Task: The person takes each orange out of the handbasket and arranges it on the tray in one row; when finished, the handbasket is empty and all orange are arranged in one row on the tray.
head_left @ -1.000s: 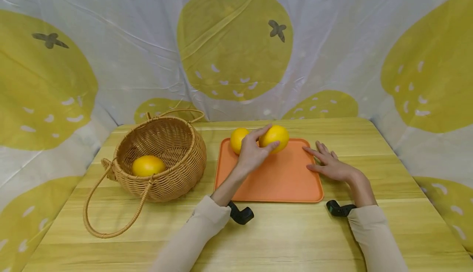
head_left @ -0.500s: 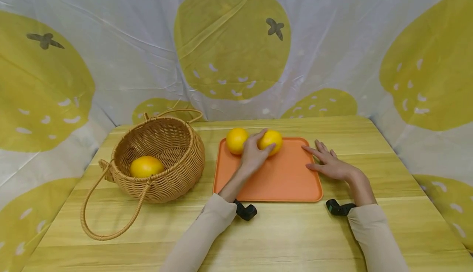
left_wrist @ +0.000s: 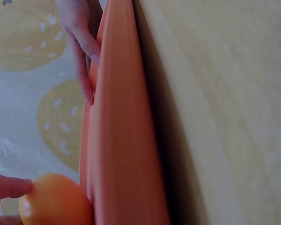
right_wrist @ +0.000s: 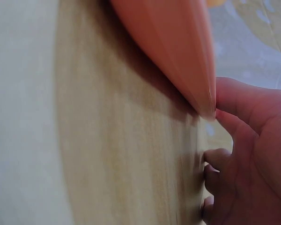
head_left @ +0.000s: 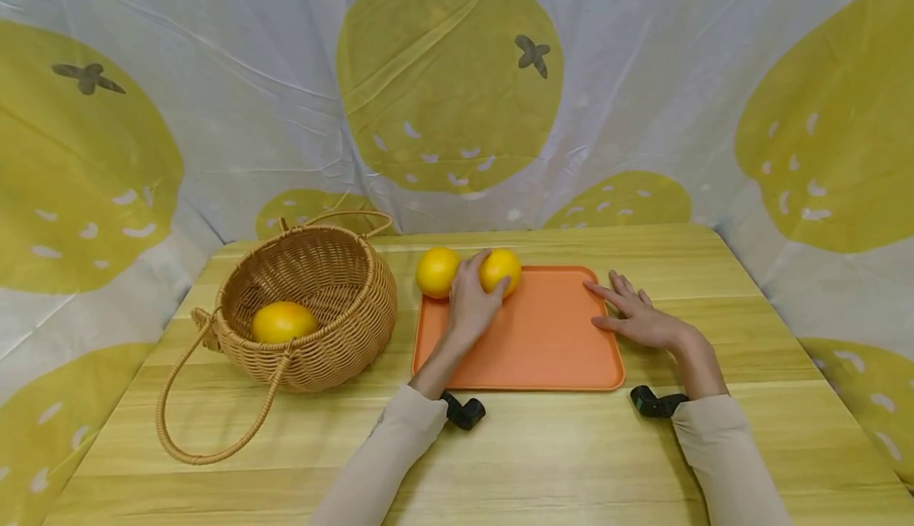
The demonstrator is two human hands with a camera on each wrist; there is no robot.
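Observation:
My left hand (head_left: pixel 471 300) holds a round yellow orange (head_left: pixel 504 270) at the far left part of the coral tray (head_left: pixel 550 343), thumb on its near right side. In the left wrist view the orange (left_wrist: pixel 56 201) sits low beside the tray wall, under the thumb. A second orange (head_left: pixel 436 272) lies just left of that hand, at the tray's far left corner. My right hand (head_left: pixel 643 326) is spread at the tray's right side, with thumb and index finger touching the rim. The right wrist view shows the thumb (right_wrist: pixel 243 96) against the tray edge and other fingers near the tabletop.
Left of the tray stands a wicker basket (head_left: pixel 371 328) with an oval yellow fruit (head_left: pixel 283 322) in it. One looped handle (head_left: pixel 166 399) lies out toward the front left. A fruit-print cloth (head_left: pixel 643 97) hangs behind the wooden table (head_left: pixel 557 462).
My left hand has lowered the orange and carried it leftward over the tray. The other orange has shifted left to the corner. The right hand stays in place.

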